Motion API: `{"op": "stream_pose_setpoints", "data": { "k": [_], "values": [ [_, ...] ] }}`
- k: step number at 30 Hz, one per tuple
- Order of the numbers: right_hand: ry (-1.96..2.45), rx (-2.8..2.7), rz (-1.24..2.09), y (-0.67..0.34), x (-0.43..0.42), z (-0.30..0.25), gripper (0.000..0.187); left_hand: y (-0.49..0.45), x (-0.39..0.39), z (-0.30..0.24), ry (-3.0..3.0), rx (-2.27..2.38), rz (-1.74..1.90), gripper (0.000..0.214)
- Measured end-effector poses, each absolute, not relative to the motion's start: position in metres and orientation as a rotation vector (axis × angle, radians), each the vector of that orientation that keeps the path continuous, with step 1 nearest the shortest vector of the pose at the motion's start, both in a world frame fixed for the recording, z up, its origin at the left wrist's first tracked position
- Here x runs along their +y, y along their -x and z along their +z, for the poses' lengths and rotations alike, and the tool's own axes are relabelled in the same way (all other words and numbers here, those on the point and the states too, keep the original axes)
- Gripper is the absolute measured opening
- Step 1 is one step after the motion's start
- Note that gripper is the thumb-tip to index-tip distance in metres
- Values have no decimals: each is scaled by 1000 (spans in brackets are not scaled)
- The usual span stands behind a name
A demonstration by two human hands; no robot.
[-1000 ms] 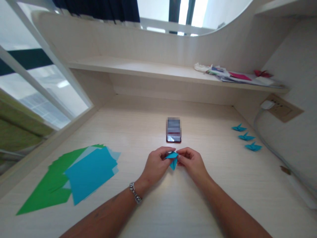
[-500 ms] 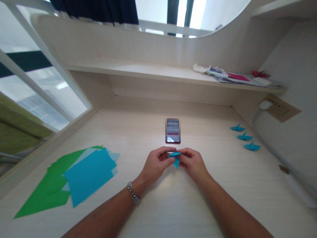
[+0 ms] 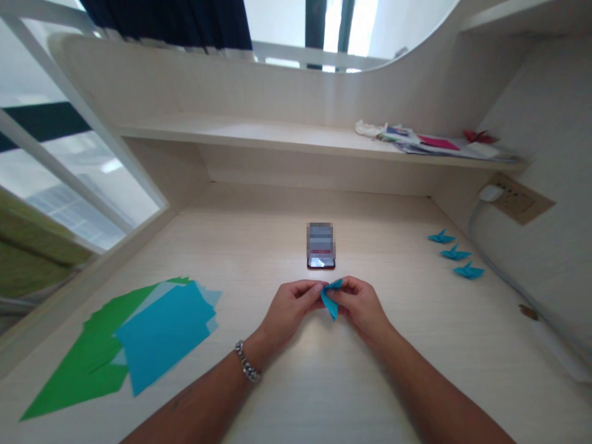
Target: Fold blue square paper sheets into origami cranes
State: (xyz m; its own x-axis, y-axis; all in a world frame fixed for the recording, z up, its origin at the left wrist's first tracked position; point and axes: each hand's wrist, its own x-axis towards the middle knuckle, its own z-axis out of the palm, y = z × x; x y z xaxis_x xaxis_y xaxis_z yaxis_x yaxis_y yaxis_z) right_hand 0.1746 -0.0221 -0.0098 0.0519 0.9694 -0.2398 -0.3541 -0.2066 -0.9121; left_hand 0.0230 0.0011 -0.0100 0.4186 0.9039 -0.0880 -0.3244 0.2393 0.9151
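Between my two hands is a small folded piece of blue paper (image 3: 330, 302), with one pointed end hanging down toward me. My left hand (image 3: 296, 303) pinches its left side between thumb and fingers. From the other side, my right hand (image 3: 359, 301) grips it near the top, thumb pressed on the paper. The fingers cover part of the folds. Just beyond the hands a phone (image 3: 320, 263) lies flat on the desk, its screen partly blurred. Three folded blue paper cranes (image 3: 456, 253) sit in a row at the right.
Fanned sheets of blue paper (image 3: 169, 336) and green paper (image 3: 74, 370) lie on the desk at the left. A white cable (image 3: 509, 282) runs down the right wall from a socket (image 3: 520, 198). Papers (image 3: 416, 143) rest on the shelf (image 3: 259, 137) at the back.
The blue paper has turned in my fingers: its flat top edge now slants up to the right. The left thumb has shifted up along it. The view has moved slightly.
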Motion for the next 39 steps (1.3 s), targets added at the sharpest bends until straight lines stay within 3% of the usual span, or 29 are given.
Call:
{"op": "stream_pose_setpoints", "data": {
  "k": [12,23,39],
  "values": [
    [1202,-820,1362,-176,-22,-7,26,-23,-1,-4,-1124,762,836,36],
    [1267,-1005,1209,-173,-23,-12,18,-20,1,-4,-1200,741,788,33],
    [1252,-1084,1253,-173,-25,-12,26,-21,4,-8,-1133,937,877,29]
  ]
}}
